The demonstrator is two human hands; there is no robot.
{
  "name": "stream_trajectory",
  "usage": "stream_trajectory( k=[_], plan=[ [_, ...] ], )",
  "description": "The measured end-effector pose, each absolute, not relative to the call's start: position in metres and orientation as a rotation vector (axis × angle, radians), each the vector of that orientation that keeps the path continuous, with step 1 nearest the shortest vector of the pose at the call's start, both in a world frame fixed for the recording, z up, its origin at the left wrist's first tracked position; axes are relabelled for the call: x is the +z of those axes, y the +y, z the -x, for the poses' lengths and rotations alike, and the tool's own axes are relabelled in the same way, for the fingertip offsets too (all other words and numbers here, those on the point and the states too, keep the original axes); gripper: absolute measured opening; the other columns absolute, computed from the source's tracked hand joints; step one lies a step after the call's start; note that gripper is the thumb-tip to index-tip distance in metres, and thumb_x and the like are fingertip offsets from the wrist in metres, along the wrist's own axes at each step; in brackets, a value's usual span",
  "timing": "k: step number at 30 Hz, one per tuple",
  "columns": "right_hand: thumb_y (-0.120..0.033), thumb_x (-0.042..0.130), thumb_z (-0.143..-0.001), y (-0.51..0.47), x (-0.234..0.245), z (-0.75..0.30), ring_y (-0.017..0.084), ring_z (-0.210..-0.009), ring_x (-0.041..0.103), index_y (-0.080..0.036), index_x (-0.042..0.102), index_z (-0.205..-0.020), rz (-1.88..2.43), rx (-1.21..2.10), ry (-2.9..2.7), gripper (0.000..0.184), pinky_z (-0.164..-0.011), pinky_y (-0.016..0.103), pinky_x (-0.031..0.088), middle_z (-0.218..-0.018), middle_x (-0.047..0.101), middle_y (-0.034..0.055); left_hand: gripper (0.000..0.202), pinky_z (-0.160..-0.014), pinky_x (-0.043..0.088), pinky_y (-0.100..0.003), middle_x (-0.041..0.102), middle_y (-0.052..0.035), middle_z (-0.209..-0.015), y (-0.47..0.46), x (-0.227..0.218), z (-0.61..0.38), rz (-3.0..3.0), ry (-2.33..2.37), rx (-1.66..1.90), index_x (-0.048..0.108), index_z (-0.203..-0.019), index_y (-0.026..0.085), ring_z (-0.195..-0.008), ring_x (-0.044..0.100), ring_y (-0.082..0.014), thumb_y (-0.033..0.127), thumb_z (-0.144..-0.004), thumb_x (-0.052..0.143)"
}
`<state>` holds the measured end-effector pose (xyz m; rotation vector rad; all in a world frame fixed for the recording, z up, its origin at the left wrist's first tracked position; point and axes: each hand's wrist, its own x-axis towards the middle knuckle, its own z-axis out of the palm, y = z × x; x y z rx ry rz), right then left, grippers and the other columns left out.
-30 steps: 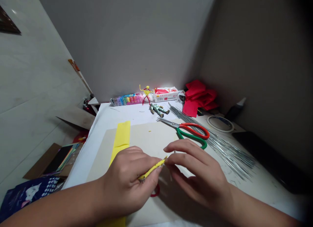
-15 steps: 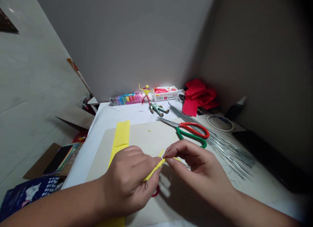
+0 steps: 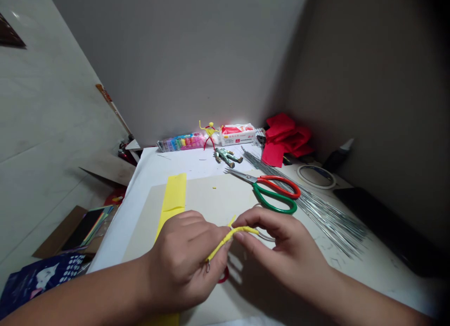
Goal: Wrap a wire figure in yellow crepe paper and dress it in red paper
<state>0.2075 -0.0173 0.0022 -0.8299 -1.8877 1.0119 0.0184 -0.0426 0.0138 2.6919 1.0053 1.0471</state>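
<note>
Head view: left hand pinches a yellow strip; right hand, slightly parted, curls round it; brown box holds paper.

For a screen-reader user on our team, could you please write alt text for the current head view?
A left hand grips a thin yellow strand, the right hand close against it, above a table. Beyond are scissors, metal wires and a small yellow-and-red figure.
</note>
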Motion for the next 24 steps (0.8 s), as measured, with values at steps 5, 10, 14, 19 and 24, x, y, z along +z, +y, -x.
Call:
stream_trajectory(
  k=[5, 10, 14, 19, 24],
  plan=[
    [-0.006, 0.058, -0.078, -0.015, -0.001, -0.21, 0.011, -0.073, 0.061, -0.018, 0.064, -0.087, 0.736, 0.884, -1.948, 0.016, -0.068, 0.023, 0.047, -0.08, 0.067, -0.0009, 0.013, -0.055, 0.04, -0.027, 0.066, -0.003, -0.064, -0.044, 0.02, -0.02, -2.553, 0.998, 1.028, 0.061, -0.082, 0.014, -0.055, 0.056, -0.0129, 0.004, -0.08, 0.052],
    [-0.005, 0.057, -0.079, -0.016, -0.001, -0.213, 0.012, -0.076, 0.06, -0.018, 0.063, -0.092, 0.697, 0.854, -1.994, 0.019, -0.07, 0.025, 0.046, -0.083, 0.066, 0.0002, 0.02, -0.053, 0.042, -0.022, 0.066, -0.0031, -0.062, -0.044, 0.026, -0.021, -2.437, 1.042, 0.973, 0.062, -0.072, 0.015, -0.054, 0.058, -0.0108, 0.008, -0.084, 0.048],
    [-0.015, 0.062, -0.081, -0.016, 0.002, -0.213, 0.013, -0.075, 0.061, -0.017, 0.063, -0.093, 0.675, 0.883, -1.975, 0.012, -0.069, 0.025, 0.047, -0.083, 0.067, 0.0016, 0.022, -0.054, 0.044, -0.02, 0.067, -0.0037, -0.064, -0.045, 0.026, -0.021, -2.392, 1.067, 0.962, 0.065, -0.071, 0.015, -0.056, 0.059, -0.0108, 0.011, -0.085, 0.048],
    [-0.014, 0.06, -0.082, -0.014, 0.001, -0.212, 0.013, -0.072, 0.061, -0.017, 0.064, -0.089, 0.699, 0.885, -1.966, 0.009, -0.067, 0.025, 0.046, -0.08, 0.067, 0.0019, 0.024, -0.056, 0.045, -0.02, 0.068, -0.0052, -0.067, -0.046, 0.026, -0.021, -2.303, 1.124, 0.898, 0.066, -0.068, 0.014, -0.058, 0.061, -0.0115, 0.014, -0.085, 0.049],
    [-0.004, 0.052, -0.08, -0.013, -0.003, -0.213, 0.013, -0.073, 0.061, -0.017, 0.065, -0.092, 0.664, 0.861, -1.98, 0.022, -0.067, 0.026, 0.045, -0.08, 0.067, 0.0025, 0.027, -0.054, 0.043, -0.02, 0.065, -0.0043, -0.06, -0.045, 0.029, -0.02, -2.099, 1.188, 0.776, 0.067, -0.069, 0.012, -0.054, 0.057, -0.0105, 0.02, -0.087, 0.048]
  ],
)
